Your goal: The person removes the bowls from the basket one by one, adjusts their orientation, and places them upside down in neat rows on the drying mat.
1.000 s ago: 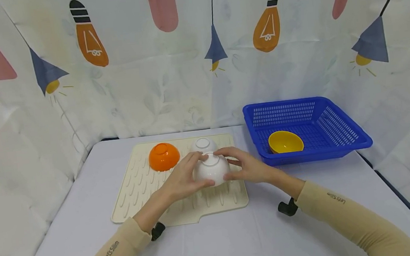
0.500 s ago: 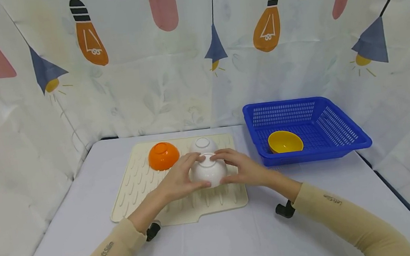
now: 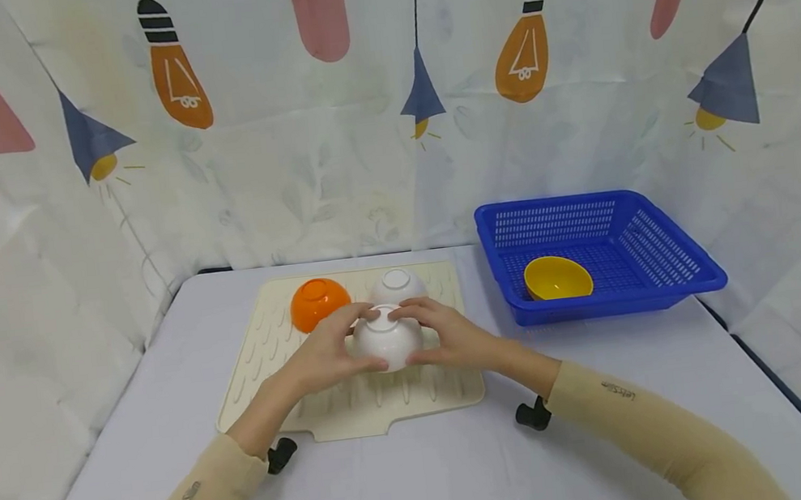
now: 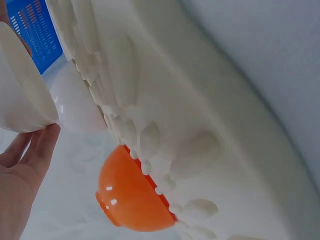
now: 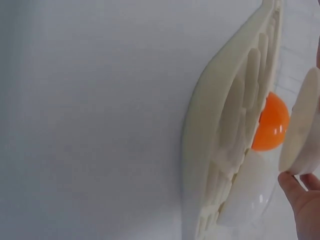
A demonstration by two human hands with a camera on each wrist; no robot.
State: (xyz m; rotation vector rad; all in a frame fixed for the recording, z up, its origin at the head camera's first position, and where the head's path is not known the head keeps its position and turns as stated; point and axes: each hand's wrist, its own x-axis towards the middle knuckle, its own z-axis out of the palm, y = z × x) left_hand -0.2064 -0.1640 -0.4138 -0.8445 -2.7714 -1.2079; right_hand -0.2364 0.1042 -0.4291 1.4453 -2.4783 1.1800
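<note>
Both hands hold one white bowl (image 3: pixel 389 341) upside down, its foot ring facing up. My left hand (image 3: pixel 329 354) grips its left side and my right hand (image 3: pixel 450 338) its right, thumbs at the near side. In the left wrist view the bowl's rim (image 4: pixel 35 80) hangs apart from the cream drying mat (image 4: pixel 200 140). Behind it a second white bowl (image 3: pixel 398 283) rests upside down on the mat. An orange bowl (image 3: pixel 318 303), also inverted, lies on the mat to the left. The right wrist view shows the held bowl (image 5: pixel 304 130) above the mat too.
A blue plastic basket (image 3: pixel 669 291) stands at the back right of the table, with a yellow bowl (image 3: pixel 557 278) tilted inside it. A white cloth (image 3: pixel 453 472) covers the table. A printed curtain (image 3: pixel 362 164) hangs behind.
Both hands have moved left and slightly nearer with the white bowl, from in front of the second white bowl toward the mat's middle. The other bowls and the basket stay put.
</note>
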